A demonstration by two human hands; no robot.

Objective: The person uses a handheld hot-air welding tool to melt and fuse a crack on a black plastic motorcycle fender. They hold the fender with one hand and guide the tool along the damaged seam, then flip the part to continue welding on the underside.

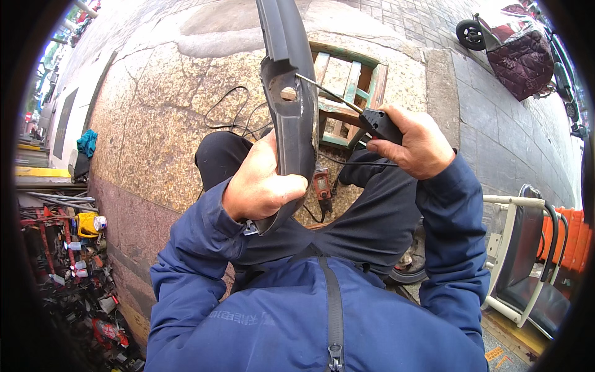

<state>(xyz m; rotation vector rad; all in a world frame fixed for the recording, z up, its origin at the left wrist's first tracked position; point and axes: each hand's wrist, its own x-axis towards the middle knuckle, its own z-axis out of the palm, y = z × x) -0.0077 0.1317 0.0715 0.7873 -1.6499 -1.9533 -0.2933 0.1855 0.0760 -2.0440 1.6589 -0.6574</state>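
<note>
My left hand [263, 183] grips the lower end of a long, curved dark grey plastic fender [296, 139], held upright over my lap. It has a recess with a round hole through it, and the edge around the recess looks rough. In my right hand [418, 142] is a soldering iron [381, 126] with a black handle and a long thin metal rod. Its tip meets the fender near the upper edge of the recess. A black cable leads away below the right hand.
A worn wooden stool [350, 93] lies beyond the fender. Between my legs sits a red power tool [322, 189]. A black cord [232, 93] loops on the stone ground. Tools and parts [80, 266] crowd the left; a metal-framed chair [527, 266] stands right.
</note>
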